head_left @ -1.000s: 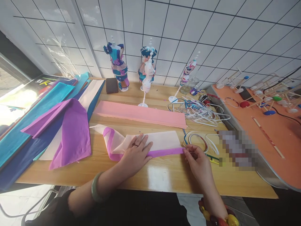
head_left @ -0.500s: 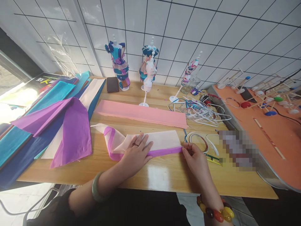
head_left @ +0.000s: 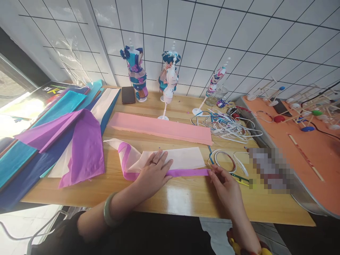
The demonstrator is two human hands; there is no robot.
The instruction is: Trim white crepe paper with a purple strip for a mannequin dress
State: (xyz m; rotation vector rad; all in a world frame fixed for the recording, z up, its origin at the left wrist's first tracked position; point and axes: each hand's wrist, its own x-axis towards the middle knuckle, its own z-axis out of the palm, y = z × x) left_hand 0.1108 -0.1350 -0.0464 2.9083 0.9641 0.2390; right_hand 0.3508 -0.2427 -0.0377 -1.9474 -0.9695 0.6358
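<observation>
A pale pink paper sheet point(head_left: 183, 158) with a purple strip point(head_left: 188, 173) along its near edge lies on the wooden table point(head_left: 186, 198). My left hand point(head_left: 153, 173) rests flat on the sheet's left part, fingers stretched out, pressing it down. At the strip's right end, my right hand point(head_left: 225, 186) pinches the purple edge. The sheet's left end curls up into a pink and purple twist point(head_left: 124, 156).
A long pink paper stack point(head_left: 159, 128) lies behind. Purple paper point(head_left: 82, 148) and teal and blue sheets point(head_left: 32, 141) cover the left. Three small dressed mannequins point(head_left: 135, 74) and a phone point(head_left: 128, 95) stand at the wall. Tangled strips point(head_left: 225, 125) and an orange board point(head_left: 305, 148) lie right.
The purple strip now shows wider and lies farther right under my right hand's fingers. My left hand has stayed in place on the sheet.
</observation>
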